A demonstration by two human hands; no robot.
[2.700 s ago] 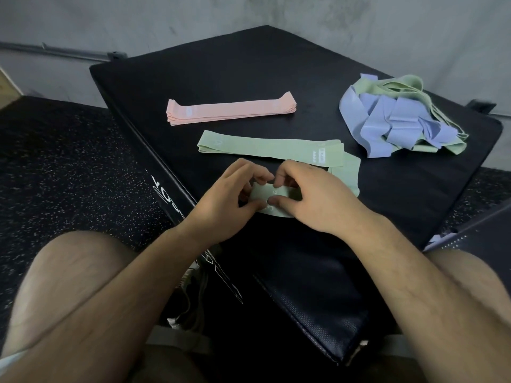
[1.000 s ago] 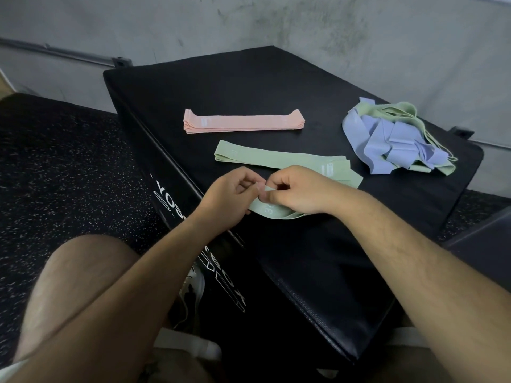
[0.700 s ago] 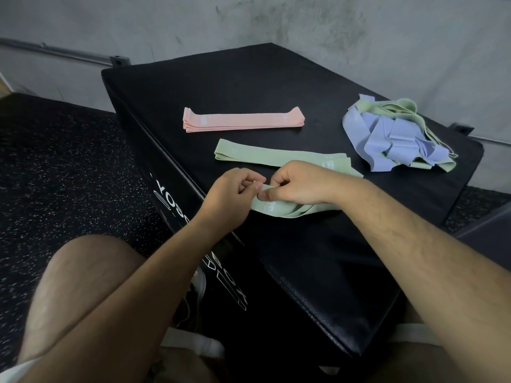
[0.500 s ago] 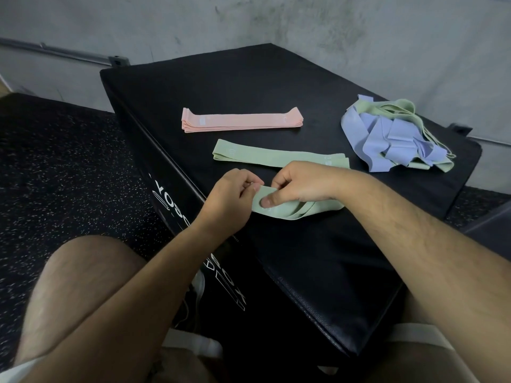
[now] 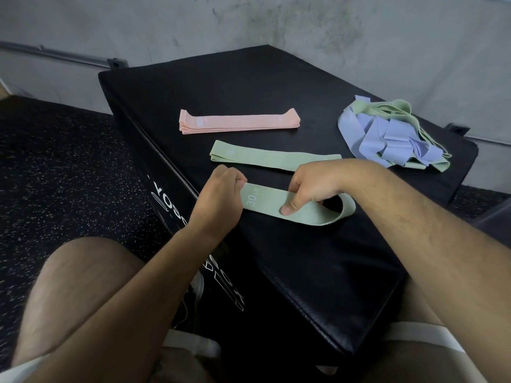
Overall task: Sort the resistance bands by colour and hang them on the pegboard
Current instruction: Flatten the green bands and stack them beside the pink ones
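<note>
A green band marked "30 LB" [image 5: 265,201] lies stretched across the near part of the black padded box [image 5: 249,84]. My left hand [image 5: 218,199] grips its left end in a fist. My right hand [image 5: 312,186] pinches its middle, thumb on top, and the right end curls into an open loop. Behind it lies a flat green band [image 5: 265,157], and farther back a neat stack of pink bands [image 5: 237,123]. A tangled heap of lilac and green bands [image 5: 387,136] sits at the right of the box. No pegboard is in view.
The box stands in a corner against a grey concrete wall [image 5: 304,23]. Black speckled rubber floor [image 5: 55,167] lies to the left. My bare knees are below, either side of the box's near corner.
The crumpled green band between my hands has been pulled out straight. My right hand slid to the right along it while my left hand kept the left end.
</note>
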